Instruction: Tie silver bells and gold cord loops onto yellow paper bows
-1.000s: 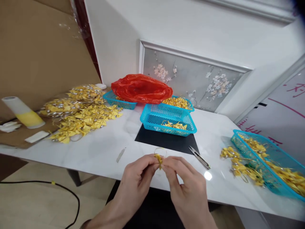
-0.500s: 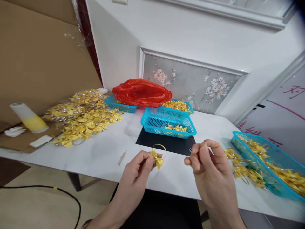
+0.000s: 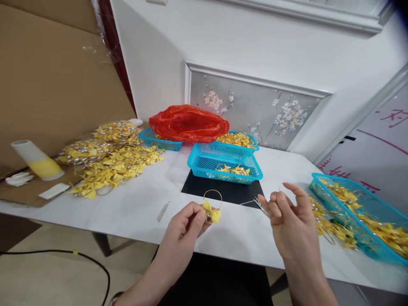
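Pinched between the thumb and fingers of my left hand [image 3: 186,227] is a small yellow ornament [image 3: 211,212] with petal-like folds, a bead-like bit and a thin golden loop standing above it. My right hand [image 3: 291,221] hangs in the air to the right, thumb and fingertips pressed together and the index finger raised. A thin pale sliver shows above those fingertips, too fine to name. Partly hidden behind the right hand, a metal tool with slim jaws [image 3: 260,205] lies on the table at the edge of a black mat [image 3: 204,187].
Beyond the mat's front part stands a blue basket [image 3: 225,173] with a few yellow ornaments. A red plastic bag [image 3: 188,123] rests over baskets behind. Yellow pieces [image 3: 117,165] are heaped at left; another blue basket [image 3: 360,225] stands at right, loose ornaments [image 3: 334,231] beside it.
My right hand has shifted right and its index finger has lifted, uncovering more of the metal tool. The ornament in my left hand has turned slightly.
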Demonstrator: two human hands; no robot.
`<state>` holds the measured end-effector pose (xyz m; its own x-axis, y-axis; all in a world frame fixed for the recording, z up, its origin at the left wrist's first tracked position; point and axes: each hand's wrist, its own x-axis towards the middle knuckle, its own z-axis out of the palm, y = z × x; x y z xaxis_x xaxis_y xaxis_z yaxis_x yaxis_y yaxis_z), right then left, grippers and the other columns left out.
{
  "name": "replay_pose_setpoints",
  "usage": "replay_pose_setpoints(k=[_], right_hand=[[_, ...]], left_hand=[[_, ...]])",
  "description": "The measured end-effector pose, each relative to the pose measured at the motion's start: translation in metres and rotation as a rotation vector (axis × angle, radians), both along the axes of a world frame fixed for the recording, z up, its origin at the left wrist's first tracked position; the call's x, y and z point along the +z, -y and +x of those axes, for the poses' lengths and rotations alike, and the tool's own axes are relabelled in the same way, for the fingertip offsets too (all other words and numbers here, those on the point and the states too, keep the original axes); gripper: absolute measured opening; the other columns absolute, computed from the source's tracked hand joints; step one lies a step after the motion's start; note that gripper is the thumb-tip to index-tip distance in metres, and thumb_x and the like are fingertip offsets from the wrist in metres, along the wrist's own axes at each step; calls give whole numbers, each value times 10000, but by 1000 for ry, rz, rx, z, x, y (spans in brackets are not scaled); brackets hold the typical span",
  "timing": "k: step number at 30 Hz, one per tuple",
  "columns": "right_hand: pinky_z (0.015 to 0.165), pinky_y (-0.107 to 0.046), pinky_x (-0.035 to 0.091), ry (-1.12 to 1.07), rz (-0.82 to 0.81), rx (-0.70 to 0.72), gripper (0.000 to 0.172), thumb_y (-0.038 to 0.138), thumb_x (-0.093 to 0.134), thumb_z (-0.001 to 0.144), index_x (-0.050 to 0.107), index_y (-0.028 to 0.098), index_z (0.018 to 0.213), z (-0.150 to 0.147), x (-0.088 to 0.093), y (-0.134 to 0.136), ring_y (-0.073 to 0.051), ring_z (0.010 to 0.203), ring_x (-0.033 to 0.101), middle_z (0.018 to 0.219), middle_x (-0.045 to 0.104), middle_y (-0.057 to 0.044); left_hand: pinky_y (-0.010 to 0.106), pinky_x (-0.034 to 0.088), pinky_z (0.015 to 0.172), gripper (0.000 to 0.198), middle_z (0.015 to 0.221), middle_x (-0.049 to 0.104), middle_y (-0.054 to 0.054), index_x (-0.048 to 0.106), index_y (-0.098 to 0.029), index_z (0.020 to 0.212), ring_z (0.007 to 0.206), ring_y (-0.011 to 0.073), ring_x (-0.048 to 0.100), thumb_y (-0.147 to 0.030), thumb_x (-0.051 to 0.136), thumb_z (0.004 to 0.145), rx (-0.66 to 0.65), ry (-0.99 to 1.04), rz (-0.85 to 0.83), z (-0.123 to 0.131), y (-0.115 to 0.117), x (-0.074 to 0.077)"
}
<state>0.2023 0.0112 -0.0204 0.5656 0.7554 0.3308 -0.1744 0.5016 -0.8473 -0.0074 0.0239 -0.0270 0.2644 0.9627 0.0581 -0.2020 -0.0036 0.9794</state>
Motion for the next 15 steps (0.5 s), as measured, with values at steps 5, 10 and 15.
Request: replay_pose_setpoints(k=[5, 10, 15], right_hand=[[930, -496, 551, 135, 67, -155, 200, 296, 702, 861, 619, 224, 1029, 2, -4, 0, -55, 575, 499, 697, 581, 66], [917, -462, 575, 298, 107, -249, 146, 275, 664, 893, 649, 176, 1000, -3, -6, 2, -74, 580, 526, 627, 539, 68], [887, -420, 600, 387, 97, -265, 132, 257, 611, 926, 649, 172, 1020, -4, -9, 2, -73, 574, 530, 619, 533, 70]], left_hand=[[338, 525, 906, 292, 854, 546, -3, 518, -196, 704, 911, 168, 546, -382, 577, 921, -92, 82, -163, 0, 2, 8], [222, 510, 704, 289, 805, 507, 4, 545, -199, 676, 846, 162, 469, -374, 621, 894, -92, 121, -319, -4, 3, 12], [184, 468, 612, 236, 784, 487, -2, 583, -193, 696, 772, 140, 454, -342, 677, 852, -98, 188, -397, -7, 6, 12]])
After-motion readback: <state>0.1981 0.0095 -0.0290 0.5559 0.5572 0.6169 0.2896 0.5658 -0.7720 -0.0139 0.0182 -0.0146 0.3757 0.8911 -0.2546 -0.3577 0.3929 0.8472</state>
